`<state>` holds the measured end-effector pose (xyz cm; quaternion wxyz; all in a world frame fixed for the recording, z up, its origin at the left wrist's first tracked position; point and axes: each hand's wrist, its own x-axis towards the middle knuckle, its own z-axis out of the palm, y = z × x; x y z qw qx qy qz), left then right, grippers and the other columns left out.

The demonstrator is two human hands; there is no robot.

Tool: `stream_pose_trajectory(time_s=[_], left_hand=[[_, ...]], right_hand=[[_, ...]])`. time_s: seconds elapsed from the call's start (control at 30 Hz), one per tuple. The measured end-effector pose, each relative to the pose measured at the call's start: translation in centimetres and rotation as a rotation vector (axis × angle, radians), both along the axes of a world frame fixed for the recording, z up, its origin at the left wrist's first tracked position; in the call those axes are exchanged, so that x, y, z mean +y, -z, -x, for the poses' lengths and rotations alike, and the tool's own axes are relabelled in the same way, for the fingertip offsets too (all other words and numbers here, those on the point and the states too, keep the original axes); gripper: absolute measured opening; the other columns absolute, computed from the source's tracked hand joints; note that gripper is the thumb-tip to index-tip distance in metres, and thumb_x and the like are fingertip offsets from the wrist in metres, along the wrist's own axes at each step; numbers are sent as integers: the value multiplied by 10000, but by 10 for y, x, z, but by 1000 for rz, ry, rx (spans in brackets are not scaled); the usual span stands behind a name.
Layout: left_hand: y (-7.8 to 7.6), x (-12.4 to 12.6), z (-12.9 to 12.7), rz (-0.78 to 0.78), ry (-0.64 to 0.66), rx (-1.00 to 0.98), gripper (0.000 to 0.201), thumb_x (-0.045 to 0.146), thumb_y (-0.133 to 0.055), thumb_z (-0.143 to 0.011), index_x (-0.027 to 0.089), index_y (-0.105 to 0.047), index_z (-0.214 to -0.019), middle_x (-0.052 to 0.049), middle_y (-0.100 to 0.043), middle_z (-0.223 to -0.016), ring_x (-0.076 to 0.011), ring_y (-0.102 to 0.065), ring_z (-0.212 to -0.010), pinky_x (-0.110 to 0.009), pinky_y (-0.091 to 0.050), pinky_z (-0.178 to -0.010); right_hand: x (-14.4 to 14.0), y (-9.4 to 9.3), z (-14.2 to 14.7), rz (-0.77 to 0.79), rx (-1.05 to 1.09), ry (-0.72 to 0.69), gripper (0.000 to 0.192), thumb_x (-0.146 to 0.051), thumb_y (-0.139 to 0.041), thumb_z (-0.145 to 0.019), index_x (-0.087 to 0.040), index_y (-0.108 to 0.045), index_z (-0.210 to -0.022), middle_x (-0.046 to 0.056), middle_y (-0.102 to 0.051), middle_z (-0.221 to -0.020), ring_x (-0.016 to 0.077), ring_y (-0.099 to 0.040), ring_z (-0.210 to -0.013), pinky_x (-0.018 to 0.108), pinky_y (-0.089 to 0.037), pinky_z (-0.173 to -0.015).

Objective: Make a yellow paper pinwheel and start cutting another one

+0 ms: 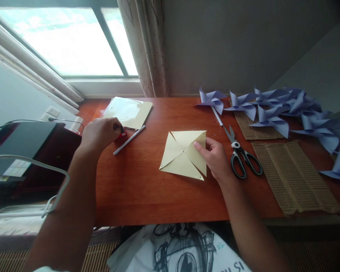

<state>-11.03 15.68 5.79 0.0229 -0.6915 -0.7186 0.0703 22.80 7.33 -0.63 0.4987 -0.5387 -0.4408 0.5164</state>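
Note:
My right hand [215, 155] pinches the right edge of a pale yellow paper square [172, 151], thumb on top. The sheet has slits running from its corners toward the middle, small holes near the corners and a dark dot at the centre. Over at the left, my left hand [102, 130] has its fingers closed at a small red and black object [123, 133]; the fingers cover most of it, and its kind is unclear. Just right of that hand, a rolled white paper stick [129, 139] lies slantwise on the table.
Behind the stick lies a stack of yellow sheets [136, 117] with a clear sleeve. Open scissors [239, 151] rest right of my right hand, near corrugated cardboard [294, 177]. Several purple paper pinwheels [243, 104] fill the back right. A dark box-like device [22, 151] stands left.

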Motion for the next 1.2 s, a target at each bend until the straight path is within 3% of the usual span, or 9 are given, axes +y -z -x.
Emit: stream_pose_trajectory(time_s=[0.63, 0.83, 1.2], left_hand=[[5, 1, 4, -45, 25, -79, 320, 397, -523, -858, 216, -750, -995, -64, -719, -849, -219, -607, -751, -283, -360, -617], [4, 0, 8, -52, 31, -33, 340, 403, -510, -892, 245, -755, -1068, -68, -733, -917, -228, -621, -802, -286, -375, -649], [-3, 4, 1, 79, 20, -2, 359, 480, -547, -854, 279, -770, -1052, -70, -749, -984, -245, -616, -816, -281, -349, -602]], right_hand=[[-1, -1, -1, -6, -20, -8, 252, -424, -730, -839, -201, -751, -954, 47, -764, -876, 228, -684, -768, 313, -525, -666], [-1, 0, 0, -3, -19, -3, 248, -423, -733, -838, -203, -747, -951, 49, -762, -876, 225, -681, -757, 311, -528, -656], [0, -2, 0, -9, -16, 0, 225, -407, -738, -832, -205, -749, -930, 48, -757, -862, 226, -675, -752, 311, -519, -647]])
